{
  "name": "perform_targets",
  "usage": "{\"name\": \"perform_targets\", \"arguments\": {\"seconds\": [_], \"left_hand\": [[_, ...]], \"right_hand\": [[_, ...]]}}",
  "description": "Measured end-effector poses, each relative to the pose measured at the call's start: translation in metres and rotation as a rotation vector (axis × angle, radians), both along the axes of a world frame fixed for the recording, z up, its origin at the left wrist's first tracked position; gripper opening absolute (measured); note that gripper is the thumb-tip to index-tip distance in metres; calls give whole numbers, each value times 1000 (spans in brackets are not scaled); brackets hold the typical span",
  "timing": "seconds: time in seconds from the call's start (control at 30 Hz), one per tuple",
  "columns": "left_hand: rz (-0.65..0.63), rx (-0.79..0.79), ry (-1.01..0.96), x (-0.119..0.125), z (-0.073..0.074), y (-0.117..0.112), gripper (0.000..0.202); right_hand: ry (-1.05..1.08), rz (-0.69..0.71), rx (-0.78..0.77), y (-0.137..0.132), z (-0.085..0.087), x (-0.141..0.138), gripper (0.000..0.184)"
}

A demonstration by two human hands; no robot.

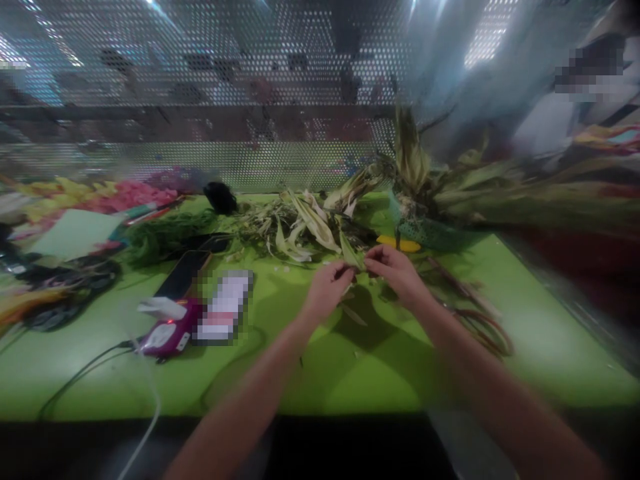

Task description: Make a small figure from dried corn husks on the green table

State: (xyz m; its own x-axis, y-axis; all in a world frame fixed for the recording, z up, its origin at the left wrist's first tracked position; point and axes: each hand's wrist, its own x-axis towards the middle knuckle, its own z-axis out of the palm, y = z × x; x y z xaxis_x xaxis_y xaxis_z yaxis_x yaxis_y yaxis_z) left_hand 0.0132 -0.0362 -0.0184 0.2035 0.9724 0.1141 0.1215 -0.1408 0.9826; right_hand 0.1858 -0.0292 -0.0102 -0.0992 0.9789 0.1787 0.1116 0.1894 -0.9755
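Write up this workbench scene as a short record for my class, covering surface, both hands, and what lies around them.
Surface: flat, bright-green tabletop
Left hand: fingertips pinching a thin, pale-green leafy strip
Right hand: fingertips at the strip's edge; grip unclear
Beyond hands: loose heap of dry, green-and-cream leafy husks
Left of hands: boxy purple plastic device with a red light; black rectangular phone
Right of hands: reddish looped handles, tool type blurred
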Motion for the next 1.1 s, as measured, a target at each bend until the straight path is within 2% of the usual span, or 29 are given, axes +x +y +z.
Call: {"name": "perform_targets", "arguments": {"seconds": [0.1, 0.2, 0.27, 0.47, 0.7, 0.83, 0.97, 1.1], "left_hand": [[-47, 111, 94, 0, 3, -1, 14], [-125, 179, 137, 0, 5, -2, 14], [-146, 134, 122, 1, 6, -2, 15], [-69, -30, 79, -2, 5, 1, 18], [-88, -106, 47, -1, 0, 5, 22], [-42, -135, 26, -2, -3, 6, 22], [57, -152, -24, -8, -5, 9, 22], [78, -241, -157, -9, -4, 9, 21]], "right_hand": [[-12, 82, -106, 1, -1, 0, 36], [-45, 125, -142, 1, -1, 1, 43], [-39, 122, -160, 1, 0, 2, 44], [5, 91, -127, 3, 0, 3, 38], [30, -11, -94, 0, 2, 0, 34], [-27, -82, -7, -2, 1, -1, 28], [-179, -176, 160, -6, 4, 2, 15], [-324, -126, 385, -10, 9, 3, 8]]}}
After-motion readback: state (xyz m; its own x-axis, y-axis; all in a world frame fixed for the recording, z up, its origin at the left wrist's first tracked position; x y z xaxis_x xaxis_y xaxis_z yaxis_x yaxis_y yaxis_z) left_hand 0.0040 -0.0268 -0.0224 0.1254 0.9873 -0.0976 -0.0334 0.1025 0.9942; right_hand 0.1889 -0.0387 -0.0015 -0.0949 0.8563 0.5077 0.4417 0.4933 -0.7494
